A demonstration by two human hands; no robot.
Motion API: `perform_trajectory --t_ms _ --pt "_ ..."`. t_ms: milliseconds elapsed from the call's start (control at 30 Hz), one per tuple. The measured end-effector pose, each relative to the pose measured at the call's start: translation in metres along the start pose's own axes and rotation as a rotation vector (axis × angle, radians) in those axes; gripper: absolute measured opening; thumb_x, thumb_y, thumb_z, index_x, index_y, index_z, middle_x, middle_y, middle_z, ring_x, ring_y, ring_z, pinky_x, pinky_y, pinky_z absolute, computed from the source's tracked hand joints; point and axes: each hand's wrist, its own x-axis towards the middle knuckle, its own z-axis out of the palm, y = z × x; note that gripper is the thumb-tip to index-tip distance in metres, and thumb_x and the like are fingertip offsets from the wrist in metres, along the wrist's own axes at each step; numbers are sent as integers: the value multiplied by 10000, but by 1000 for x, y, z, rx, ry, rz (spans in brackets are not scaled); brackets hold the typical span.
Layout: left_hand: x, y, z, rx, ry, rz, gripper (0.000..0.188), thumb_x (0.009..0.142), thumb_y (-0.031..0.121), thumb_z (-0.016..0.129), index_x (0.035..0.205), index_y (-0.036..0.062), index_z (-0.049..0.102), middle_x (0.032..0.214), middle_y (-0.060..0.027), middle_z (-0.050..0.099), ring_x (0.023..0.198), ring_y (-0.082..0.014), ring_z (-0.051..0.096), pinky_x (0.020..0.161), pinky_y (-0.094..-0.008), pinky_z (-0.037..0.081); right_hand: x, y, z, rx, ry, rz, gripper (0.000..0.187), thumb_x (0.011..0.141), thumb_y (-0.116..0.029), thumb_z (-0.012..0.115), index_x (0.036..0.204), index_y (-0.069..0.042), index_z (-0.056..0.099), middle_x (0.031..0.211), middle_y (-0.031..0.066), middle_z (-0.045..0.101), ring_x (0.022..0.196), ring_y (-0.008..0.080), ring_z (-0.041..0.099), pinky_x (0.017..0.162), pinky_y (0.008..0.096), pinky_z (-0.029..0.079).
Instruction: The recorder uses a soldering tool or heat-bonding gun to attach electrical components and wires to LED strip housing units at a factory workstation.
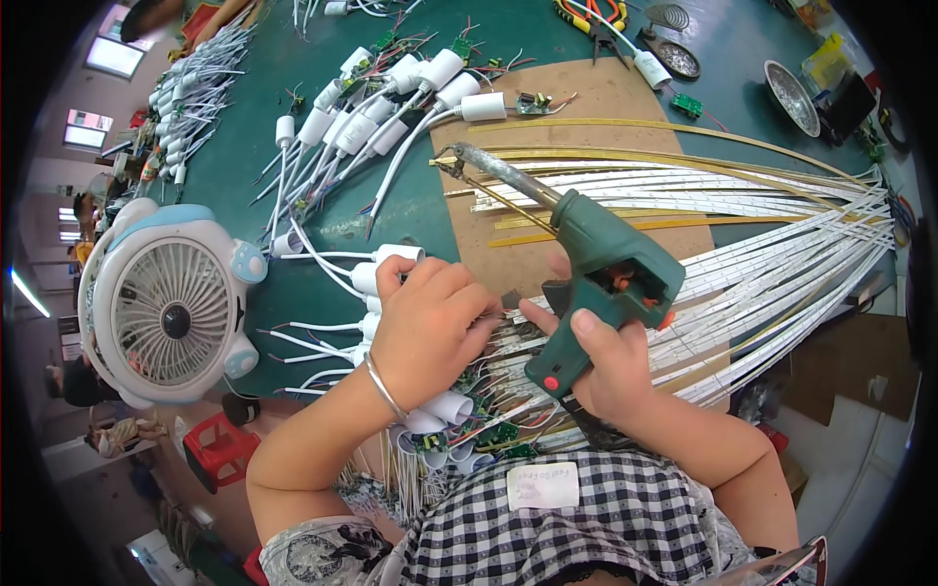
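Note:
My right hand [622, 366] grips a green soldering gun [618, 256] by its handle, the metal tip pointing up and to the left above a brown board [547, 93]. My left hand [430, 317] is closed in a pinch beside the near ends of the white LED strips [743, 278]; whatever lies between its fingertips is too small to make out. White cylindrical housings [366, 278] with cables lie under and left of that hand. Below it, more white housings [449, 405] with small green circuit boards [501, 433] and thin wires lie close to my body.
A white and blue fan [176, 313] stands at the left. Further back lies a heap of white cabled housings [357, 132]. Pliers [608, 44], a round metal dish [791, 98] and a coiled-wire stand [669, 18] are at the far right. A red stool [220, 449] is on the floor.

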Motion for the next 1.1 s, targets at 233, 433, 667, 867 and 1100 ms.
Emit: perform_trajectory --t_ms 233,433,667,867,1100 --pt "4 0 3 62 -33 48 139 721 120 699 825 163 616 830 17 570 896 -188 541 879 -413 279 1 1 -2 -21 5 0 620 890 -174 583 1413 -64 270 1406 121 338 1348 223 316 1057 549 376" --pt "-1 -2 -2 -4 -48 71 84 740 136 680 801 160 627 855 13 568 921 -191 530 889 -427 273 1 2 -1 -15 1 -13 616 889 -167 581 1410 -60 270 1404 121 340 1350 227 313 1054 551 382" --pt "-1 0 6 35 -23 -55 55 724 139 653 767 146 620 810 10 551 861 -196 531 881 -432 291 0 2 -1 -25 -1 38 615 886 -150 579 1411 -70 270 1399 132 346 1351 234 315 1054 559 379" --pt "0 0 8 43 -1 -20 50 712 139 653 733 144 608 787 5 541 846 -194 536 887 -435 296 1 4 -1 -37 1 -19 612 884 -146 578 1410 -75 272 1401 140 344 1352 241 314 1053 562 379" --pt "-1 -2 9 38 20 -12 102 681 132 683 729 150 595 789 19 559 827 -187 541 854 -402 278 -1 2 2 -23 17 18 606 882 -143 571 1406 -76 273 1389 143 354 1341 234 328 1049 561 383"
